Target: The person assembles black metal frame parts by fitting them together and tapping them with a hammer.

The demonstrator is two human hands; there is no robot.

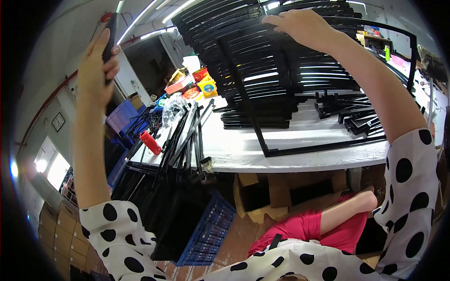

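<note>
My left hand is raised at the upper left, its fingers wrapped round a black-handled tool. The tool's far end runs out of the view, so I cannot tell its kind. At the top, my right hand reaches in front of stacked black strips. Its fingertips come together in a pinch; what is between them does not show clearly. Below it a large black rectangular frame leans over the stack, its lower bar along the white table.
Loose black strips and a red cylinder lie on the table's left part. Black corner-shaped pieces lie at the right. Yellow and red containers stand farther back. A blue crate and cardboard boxes are below the table.
</note>
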